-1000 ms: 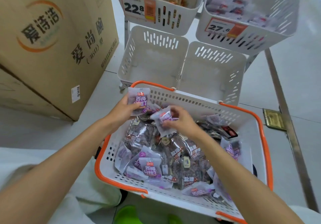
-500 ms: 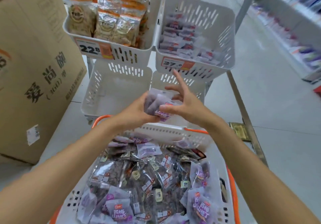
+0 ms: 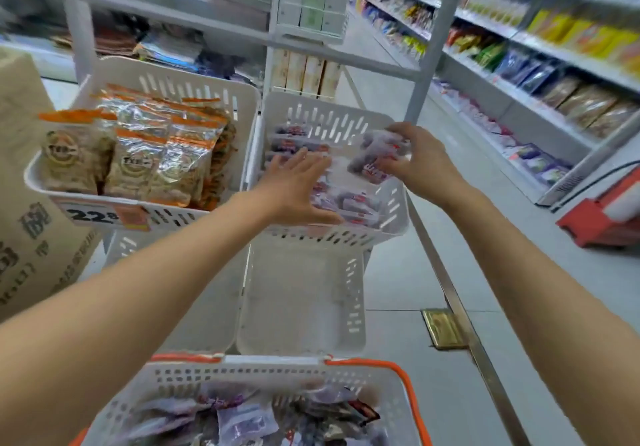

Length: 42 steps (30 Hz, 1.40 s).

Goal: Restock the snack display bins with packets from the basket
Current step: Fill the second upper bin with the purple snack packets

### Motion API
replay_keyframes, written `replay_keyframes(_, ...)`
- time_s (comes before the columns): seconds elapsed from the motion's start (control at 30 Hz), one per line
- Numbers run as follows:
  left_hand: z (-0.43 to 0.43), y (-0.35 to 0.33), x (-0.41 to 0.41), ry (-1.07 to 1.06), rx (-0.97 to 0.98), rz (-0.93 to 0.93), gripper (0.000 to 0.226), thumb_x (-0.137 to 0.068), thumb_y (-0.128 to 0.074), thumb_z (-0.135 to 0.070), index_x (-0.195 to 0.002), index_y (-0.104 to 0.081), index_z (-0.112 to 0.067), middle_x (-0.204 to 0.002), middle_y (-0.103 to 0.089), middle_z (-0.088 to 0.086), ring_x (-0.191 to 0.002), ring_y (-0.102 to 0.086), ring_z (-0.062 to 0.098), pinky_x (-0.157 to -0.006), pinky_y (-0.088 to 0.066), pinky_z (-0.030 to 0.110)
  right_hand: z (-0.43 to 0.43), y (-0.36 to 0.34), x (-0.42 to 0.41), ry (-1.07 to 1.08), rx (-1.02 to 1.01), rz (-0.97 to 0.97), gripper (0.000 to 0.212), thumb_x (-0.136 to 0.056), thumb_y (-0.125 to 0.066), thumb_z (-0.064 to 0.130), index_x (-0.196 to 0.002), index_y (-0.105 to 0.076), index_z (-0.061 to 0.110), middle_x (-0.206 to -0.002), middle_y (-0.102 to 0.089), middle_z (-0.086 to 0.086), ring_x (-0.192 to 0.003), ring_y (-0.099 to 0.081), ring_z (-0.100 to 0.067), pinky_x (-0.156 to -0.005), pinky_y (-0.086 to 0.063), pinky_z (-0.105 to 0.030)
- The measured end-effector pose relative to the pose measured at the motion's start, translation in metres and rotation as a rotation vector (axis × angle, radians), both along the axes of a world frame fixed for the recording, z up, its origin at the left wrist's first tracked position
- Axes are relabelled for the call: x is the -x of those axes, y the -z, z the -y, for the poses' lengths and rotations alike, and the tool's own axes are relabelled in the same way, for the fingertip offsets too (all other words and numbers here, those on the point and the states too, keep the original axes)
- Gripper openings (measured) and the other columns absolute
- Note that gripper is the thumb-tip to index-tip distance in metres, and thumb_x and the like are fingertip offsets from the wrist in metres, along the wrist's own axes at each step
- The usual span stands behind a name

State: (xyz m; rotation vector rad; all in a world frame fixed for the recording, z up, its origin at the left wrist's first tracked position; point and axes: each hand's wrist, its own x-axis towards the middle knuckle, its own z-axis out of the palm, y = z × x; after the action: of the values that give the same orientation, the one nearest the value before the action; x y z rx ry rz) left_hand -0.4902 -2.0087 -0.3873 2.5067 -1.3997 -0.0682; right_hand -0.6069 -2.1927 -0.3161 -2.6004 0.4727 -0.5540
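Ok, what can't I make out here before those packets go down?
Head view only:
- Packets in right hand: count and print lost to motion blur, and the hand covers part.
- Bin contents under left hand: covered by it.
- Basket: near half cut off by the bottom edge.
- Aisle shelves: labels blurred.

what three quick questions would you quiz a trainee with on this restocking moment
1. True or false: the right hand holds packets over the upper right bin.
2. Pick one: the left hand is A) in a fist, B) open and flat over that same bin, C) out of view.
3. Fill in: the tag on the upper left bin reads ___.

Key: 1 true; 2 B; 3 22.8
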Motion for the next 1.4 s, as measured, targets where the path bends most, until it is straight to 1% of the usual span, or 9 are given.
replay_keyframes(0.2, -0.001, 0.03, -0.024, -0.035, -0.221, 0.005, 0.111, -0.067, -0.008, -0.092, -0.157, 0.009, -0.029, -0.164, 0.016, -0.002, -0.152, 0.014, 0.02, -0.121, 0.005, 0.058, 0.033, 0.063, -0.054, -0.009, 0.108, -0.279, 0.046, -0.088, -0.068, 0.016, -0.131, -0.051, 0.015, -0.13, -0.052, -0.012, -0.109, -0.058, -0.031, -0.088, -0.046, -0.03)
replay_keyframes(0.33, -0.001, 0.035, -0.026, -0.024, -0.195, 0.04, 0.103, -0.074, -0.006, -0.088, -0.158, 0.006, -0.03, -0.165, 0.014, -0.003, -0.152, 0.01, 0.018, -0.121, 0.006, 0.057, 0.041, 0.059, -0.072, -0.085, -0.046, -0.541, 0.058, -0.092, -0.066, 0.03, -0.143, -0.039, 0.017, -0.139, -0.047, -0.004, -0.117, -0.055, -0.027, -0.097, -0.051, -0.041)
replay_keyframes(0.5, -0.002, 0.034, -0.026, -0.03, -0.188, 0.023, 0.097, -0.079, -0.007, -0.084, -0.158, 0.005, -0.03, -0.165, 0.012, -0.005, -0.152, 0.009, 0.017, -0.121, 0.007, 0.055, 0.038, 0.075, -0.081, -0.045, -0.078, -0.565, 0.066, -0.096, -0.059, 0.036, -0.151, -0.028, 0.017, -0.153, -0.038, -0.009, -0.134, -0.043, -0.03, -0.109, -0.036, -0.037)
replay_keyframes(0.73, -0.014, 0.03, -0.007, -0.066, 0.205, -0.063, 0.068, -0.095, -0.048, -0.058, -0.153, -0.031, -0.025, -0.16, -0.03, -0.002, -0.148, -0.025, 0.02, -0.122, -0.019, 0.043, 0.008, 0.07, -0.034, 0.024, -0.011, -0.266, 0.063, -0.093, -0.066, 0.031, -0.148, -0.037, 0.021, -0.155, -0.034, -0.005, -0.14, -0.035, -0.025, -0.116, -0.03, -0.04)
replay_keyframes(0.83, -0.038, 0.03, 0.025, -0.082, 0.434, -0.052, 0.043, -0.093, -0.063, -0.034, -0.133, -0.057, -0.018, -0.134, -0.059, 0.004, -0.125, -0.051, 0.023, -0.105, -0.042, 0.04, -0.039, 0.068, 0.014, -0.012, -0.107, 0.0, 0.042, -0.094, -0.062, 0.016, -0.135, -0.053, 0.017, -0.136, -0.052, -0.003, -0.119, -0.052, -0.015, -0.102, -0.044, -0.029)
replay_keyframes(0.97, -0.078, 0.059, 0.075, -0.102, 0.404, -0.106, 0.032, -0.09, -0.068, -0.024, -0.121, -0.063, -0.016, -0.116, -0.065, 0.003, -0.103, -0.059, 0.023, -0.085, -0.05, 0.038, -0.097, 0.104, 0.079, -0.132, -0.182, 0.099, 0.027, -0.09, -0.061, 0.004, -0.114, -0.066, 0.016, -0.108, -0.062, 0.004, -0.09, -0.061, -0.008, -0.077, -0.052, -0.018)
replay_keyframes(1.1, -0.128, 0.119, 0.115, -0.212, 0.238, -0.341, 0.039, -0.093, -0.066, -0.028, -0.13, -0.057, -0.021, -0.124, -0.06, -0.002, -0.102, -0.055, 0.014, -0.089, -0.047, 0.034, -0.124, 0.174, 0.14, -0.144, -0.237, -0.166, 0.026, -0.092, -0.06, 0.007, -0.116, -0.065, 0.015, -0.104, -0.057, 0.006, -0.083, -0.057, -0.007, -0.075, -0.047, -0.014)
replay_keyframes(1.23, -0.175, 0.168, 0.156, -0.285, 0.182, -0.453, 0.038, -0.093, -0.066, -0.028, -0.129, -0.058, -0.021, -0.116, -0.061, -0.004, -0.094, -0.056, 0.009, -0.083, -0.047, 0.032, -0.112, 0.252, 0.195, -0.144, -0.232, -0.62, 0.021, -0.088, -0.062, 0.01, -0.108, -0.066, 0.011, -0.102, -0.064, -0.005, -0.089, -0.059, -0.019, -0.08, -0.047, -0.032)
replay_keyframes(1.4, -0.202, 0.203, 0.193, -0.253, 0.139, -0.545, 0.03, -0.093, -0.066, -0.023, -0.123, -0.061, -0.02, -0.113, -0.063, -0.006, -0.087, -0.055, -0.003, -0.077, -0.044, 0.021, -0.102, 0.322, 0.236, -0.235, -0.049, -0.988, 0.073, -0.084, -0.061, 0.013, -0.151, -0.032, 0.015, -0.154, -0.035, -0.006, -0.133, -0.043, -0.032, -0.092, -0.044, -0.038)
